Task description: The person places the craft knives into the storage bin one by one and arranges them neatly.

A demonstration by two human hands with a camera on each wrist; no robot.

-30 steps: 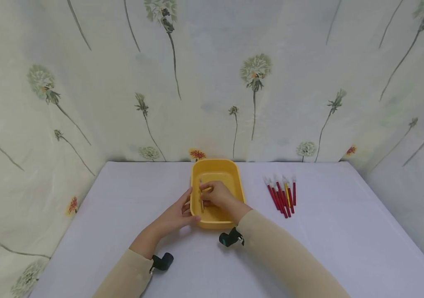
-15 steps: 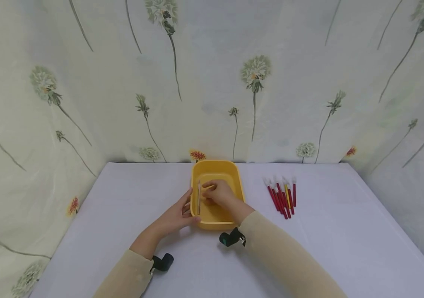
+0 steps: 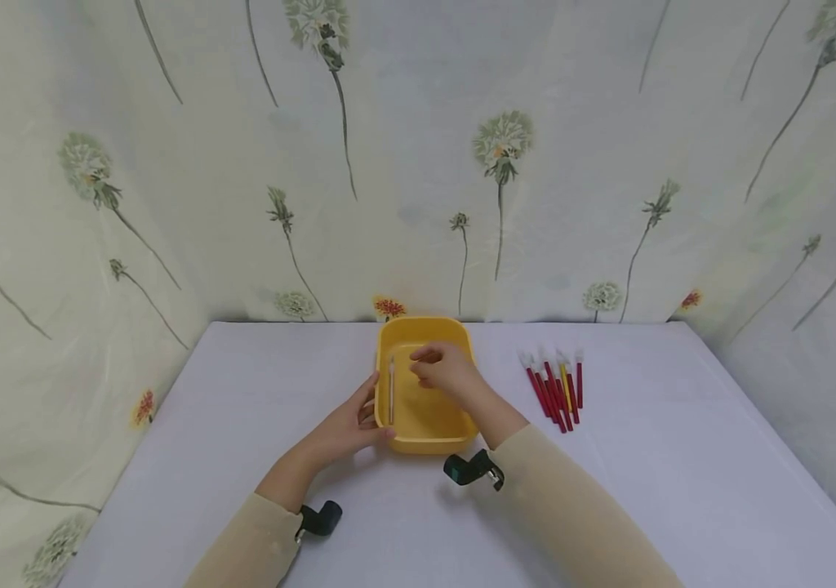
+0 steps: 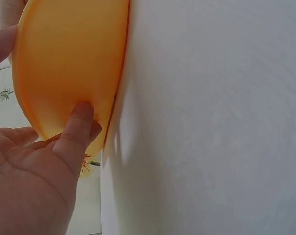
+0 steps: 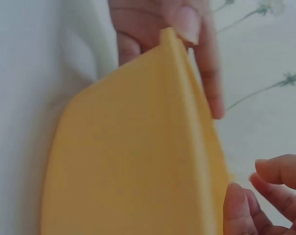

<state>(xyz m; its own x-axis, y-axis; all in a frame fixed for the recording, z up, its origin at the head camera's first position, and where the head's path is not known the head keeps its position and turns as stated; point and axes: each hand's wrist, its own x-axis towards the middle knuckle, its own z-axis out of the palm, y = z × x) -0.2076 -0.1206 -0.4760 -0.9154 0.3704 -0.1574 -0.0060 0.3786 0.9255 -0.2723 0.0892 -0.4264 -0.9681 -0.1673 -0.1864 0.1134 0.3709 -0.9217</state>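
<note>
A yellow plastic tray (image 3: pixel 429 447) sits at the middle of the table. My left hand (image 3: pixel 340 425) grips its left side, thumb at the near left corner and fingers against the outer wall; the left wrist view shows a fingertip pressing the wall (image 4: pixel 64 63). Inside the tray, along its left wall, lies a slim pale stick (image 3: pixel 392 392) with a thin far tip; its exact kind is too small to tell. Over the tray floor, to the right of the stick, hovers my right hand (image 3: pixel 451 376), fingers loosely bent and nothing between them.
To the right of the tray lies a loose bundle of slim red sticks (image 3: pixel 552 396) with whitish tips, one of them yellow, like paintbrushes. A white cloth covers the table (image 3: pixel 682 457). Behind it hangs a dandelion-patterned curtain (image 3: pixel 403 163).
The right hand has let go of the pale stick, which now lies along the tray's left wall. That hand has drawn up and to the right. My left hand stays on the tray.
</note>
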